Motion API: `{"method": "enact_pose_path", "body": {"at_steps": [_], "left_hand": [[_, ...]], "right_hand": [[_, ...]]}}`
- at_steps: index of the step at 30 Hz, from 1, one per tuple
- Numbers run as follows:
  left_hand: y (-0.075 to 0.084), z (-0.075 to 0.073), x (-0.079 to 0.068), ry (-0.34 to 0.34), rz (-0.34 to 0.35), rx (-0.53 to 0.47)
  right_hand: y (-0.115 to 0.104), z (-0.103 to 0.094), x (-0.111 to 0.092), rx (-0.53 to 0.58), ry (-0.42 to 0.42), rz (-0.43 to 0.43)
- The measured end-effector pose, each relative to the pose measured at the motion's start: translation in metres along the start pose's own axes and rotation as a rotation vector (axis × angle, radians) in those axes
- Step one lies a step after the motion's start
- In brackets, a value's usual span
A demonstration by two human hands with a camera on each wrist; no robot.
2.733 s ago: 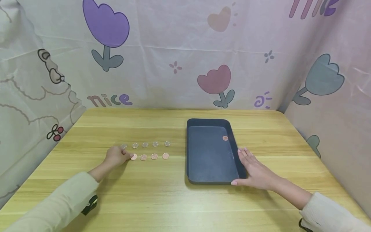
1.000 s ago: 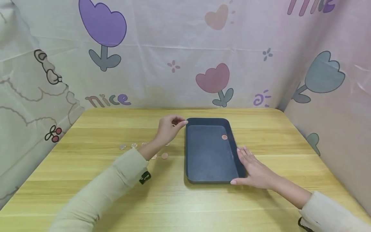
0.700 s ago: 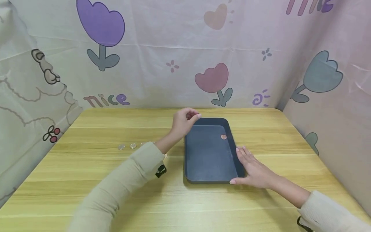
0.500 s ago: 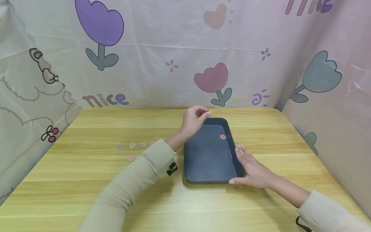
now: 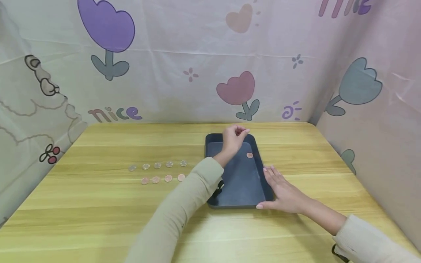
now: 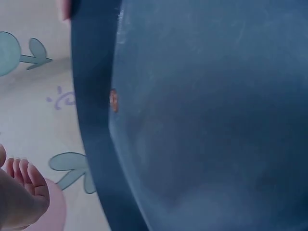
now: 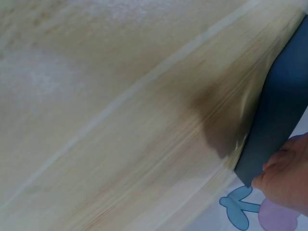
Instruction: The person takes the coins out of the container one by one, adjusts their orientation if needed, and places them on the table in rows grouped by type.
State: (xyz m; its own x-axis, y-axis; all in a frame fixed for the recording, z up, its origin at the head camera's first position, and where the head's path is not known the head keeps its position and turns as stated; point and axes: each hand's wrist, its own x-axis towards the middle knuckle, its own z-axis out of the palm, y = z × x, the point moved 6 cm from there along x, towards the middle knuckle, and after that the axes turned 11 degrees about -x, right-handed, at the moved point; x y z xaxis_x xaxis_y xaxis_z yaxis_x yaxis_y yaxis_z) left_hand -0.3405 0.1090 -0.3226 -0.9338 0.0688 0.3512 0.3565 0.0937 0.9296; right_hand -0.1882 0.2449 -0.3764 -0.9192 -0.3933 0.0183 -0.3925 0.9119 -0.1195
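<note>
A dark blue rectangular tray [image 5: 241,175] stands on the wooden table, with one copper coin [image 5: 250,155] lying near its right wall. Over the tray's far end hovers my left hand [image 5: 232,138], fingers loosely bent and thumb forward; I see no coin in it. The left wrist view has those fingers [image 6: 26,175] at the lower left, apart from the copper coin. My right hand [image 5: 284,191] rests straight fingers along the tray's right side, its thumb at the near right corner. Left of the tray lie a row of silver coins [image 5: 157,165] and a row of copper coins [image 5: 168,178].
The wooden table [image 5: 82,204] reaches back to a hanging cloth [image 5: 164,80] printed with flowers. Cloth also closes off the left and right sides. My left sleeve [image 5: 184,204] crosses the table and the tray's left wall.
My left hand has left the left end of the copper row and moved right, over the tray's far end. Both rows and the coin in the tray look unchanged; my right hand has stayed put.
</note>
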Motion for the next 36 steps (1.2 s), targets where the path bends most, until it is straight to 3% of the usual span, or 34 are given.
{"method": "enact_pose_path", "body": {"at_steps": [6, 11, 14, 24, 27, 34, 36], "left_hand": [[-0.015, 0.013, 0.000, 0.017, -0.039, 0.034], [-0.026, 0.020, -0.005, 0.012, -0.160, 0.124], [-0.031, 0.024, -0.008, -0.007, -0.223, 0.182], [-0.054, 0.035, -0.013, -0.099, -0.340, 0.371], [-0.056, 0.038, -0.013, -0.117, -0.333, 0.422], [-0.051, 0.048, -0.016, -0.242, -0.217, 0.617], [-0.051, 0.049, -0.017, -0.238, -0.221, 0.648]], "right_hand": [[0.001, 0.001, 0.000, 0.014, -0.016, 0.017], [0.002, 0.003, 0.001, 0.017, -0.026, 0.027], [0.001, 0.003, 0.001, 0.011, -0.015, 0.018], [0.000, 0.000, 0.000, 0.000, 0.004, -0.009], [0.001, 0.000, 0.000, -0.003, 0.000, -0.007], [0.001, 0.000, 0.001, -0.010, 0.003, -0.007], [0.001, 0.000, 0.001, -0.010, 0.004, -0.010]]}}
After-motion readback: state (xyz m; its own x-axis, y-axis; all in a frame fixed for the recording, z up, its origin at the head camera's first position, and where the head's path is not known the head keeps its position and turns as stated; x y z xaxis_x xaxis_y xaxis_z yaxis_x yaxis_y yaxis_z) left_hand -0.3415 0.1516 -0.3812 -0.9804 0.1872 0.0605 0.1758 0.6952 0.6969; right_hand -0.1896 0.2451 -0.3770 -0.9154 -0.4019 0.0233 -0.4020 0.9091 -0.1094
